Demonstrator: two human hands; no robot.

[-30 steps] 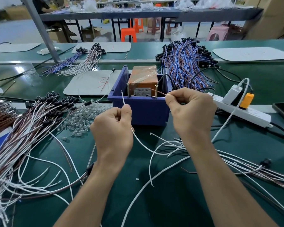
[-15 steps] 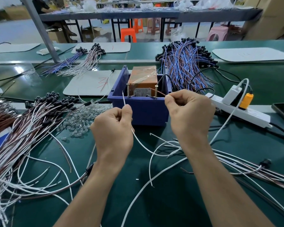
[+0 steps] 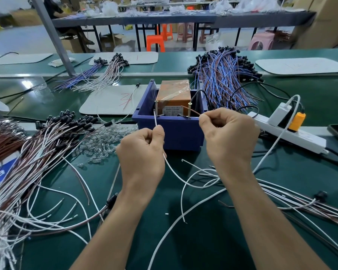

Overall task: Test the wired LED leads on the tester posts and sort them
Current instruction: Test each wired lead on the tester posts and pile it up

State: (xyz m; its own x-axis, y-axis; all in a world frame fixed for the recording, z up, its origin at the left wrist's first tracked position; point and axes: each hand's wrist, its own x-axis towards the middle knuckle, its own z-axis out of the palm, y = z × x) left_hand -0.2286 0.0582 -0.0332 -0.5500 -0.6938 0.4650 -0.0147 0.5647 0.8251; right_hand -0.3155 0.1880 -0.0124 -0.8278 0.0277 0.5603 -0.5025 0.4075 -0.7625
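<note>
At centre frame, just in front of the blue plastic bin (image 3: 180,133), both hands work one lead. Left hand (image 3: 142,154): thumb and forefinger pinched on a thin white insulated wire (image 3: 155,119), stripped end raised against the left brass screw post (image 3: 156,108); contact itself too fine to confirm. Right hand (image 3: 227,137): fingers pinched on a thin brown wire end (image 3: 191,110) that lies across the right brass screw post (image 3: 189,110), touching or just beside it. Below the left hand the white wire sags in a loop toward the right wrist.

Both posts stand upright at the near wall of the bin, in front of an orange-brown tape-wrapped tester box (image 3: 174,92) seated inside the bin.

On the dark green counter (image 3: 213,240):
- left of the bin, a heap of small clear LED bulbs (image 3: 103,142);
- farther left, a large fan of white-and-brown leads with black end caps (image 3: 37,152);
- behind the bin to the right, a bundle of blue-and-brown leads (image 3: 222,80);
- right of the bin, a white power strip (image 3: 299,136) carrying a white adapter and an orange plug;
- near the right forearm, loose white and brown leads (image 3: 281,199) lying flat.
</note>
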